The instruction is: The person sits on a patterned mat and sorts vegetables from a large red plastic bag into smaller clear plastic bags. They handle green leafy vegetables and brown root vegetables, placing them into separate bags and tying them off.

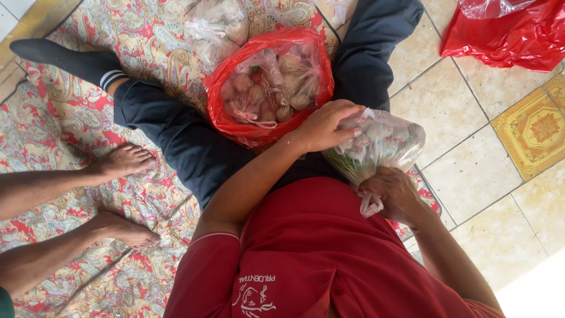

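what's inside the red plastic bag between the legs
The red plastic bag holds several small clear bags of pale round bulbs, some tied shut with knots. A bit of red and green shows among them. Whatever lies deeper is covered by the top bags.
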